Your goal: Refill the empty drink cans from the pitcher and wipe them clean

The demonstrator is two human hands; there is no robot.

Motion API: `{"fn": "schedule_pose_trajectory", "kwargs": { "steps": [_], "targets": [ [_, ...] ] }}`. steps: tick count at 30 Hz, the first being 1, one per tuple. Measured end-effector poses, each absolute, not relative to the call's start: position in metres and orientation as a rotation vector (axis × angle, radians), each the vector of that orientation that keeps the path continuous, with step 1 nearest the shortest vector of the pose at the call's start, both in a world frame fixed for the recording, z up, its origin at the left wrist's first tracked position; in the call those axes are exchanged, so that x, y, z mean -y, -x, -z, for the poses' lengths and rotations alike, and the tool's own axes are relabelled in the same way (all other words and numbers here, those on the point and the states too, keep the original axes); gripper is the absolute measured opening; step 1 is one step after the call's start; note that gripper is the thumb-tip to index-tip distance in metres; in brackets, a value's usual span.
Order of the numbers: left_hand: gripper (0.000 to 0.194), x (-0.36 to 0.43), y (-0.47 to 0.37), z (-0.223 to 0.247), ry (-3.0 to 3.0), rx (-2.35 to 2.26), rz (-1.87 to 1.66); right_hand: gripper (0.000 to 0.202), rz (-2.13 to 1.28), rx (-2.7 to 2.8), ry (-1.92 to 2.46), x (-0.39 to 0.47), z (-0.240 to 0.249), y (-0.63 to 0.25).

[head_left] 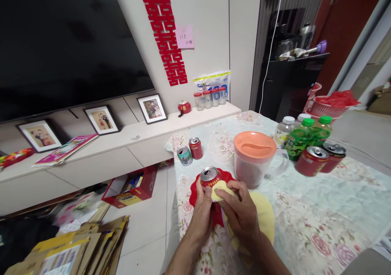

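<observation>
My left hand (201, 214) is wrapped round a red drink can (210, 176), whose silver top faces up. In my right hand (241, 210) is a pale yellow cloth (220, 191), pressed against the can's right side. A red scalloped dish (195, 191) lies below the can, partly hidden by both hands. Beneath my right wrist is a larger yellow piece of cloth (265, 214); I cannot tell if it joins the held one. A clear tub with an orange lid (255, 147) stands just beyond my right hand.
A teal can (184, 156) and another red can (196, 148) stand at the table's far left. To the right are green-capped bottles (301, 138) and two large red cans (312, 161). The floral tablecloth (324, 222) covers the table. Flattened cardboard (79, 246) lies lower left.
</observation>
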State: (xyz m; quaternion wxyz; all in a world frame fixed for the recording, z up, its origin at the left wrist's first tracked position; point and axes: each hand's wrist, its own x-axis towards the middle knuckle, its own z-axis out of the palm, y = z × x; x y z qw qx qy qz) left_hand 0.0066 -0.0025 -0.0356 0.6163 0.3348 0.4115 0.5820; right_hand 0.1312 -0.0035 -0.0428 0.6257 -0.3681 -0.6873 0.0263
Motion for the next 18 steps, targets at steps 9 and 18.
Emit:
{"fn": "schedule_pose_trajectory", "kwargs": {
  "steps": [9, 18],
  "targets": [
    [0.076, 0.005, -0.004, 0.027, -0.832, -0.900, -1.304, 0.027, -0.222, 1.397, 1.093, -0.003, 0.057, -0.139],
    [0.087, 0.001, 0.004, 0.034, -1.035, -0.978, -1.267, 0.029, -0.178, 1.508, 0.908, 0.003, 0.039, -0.136]
  ]
}}
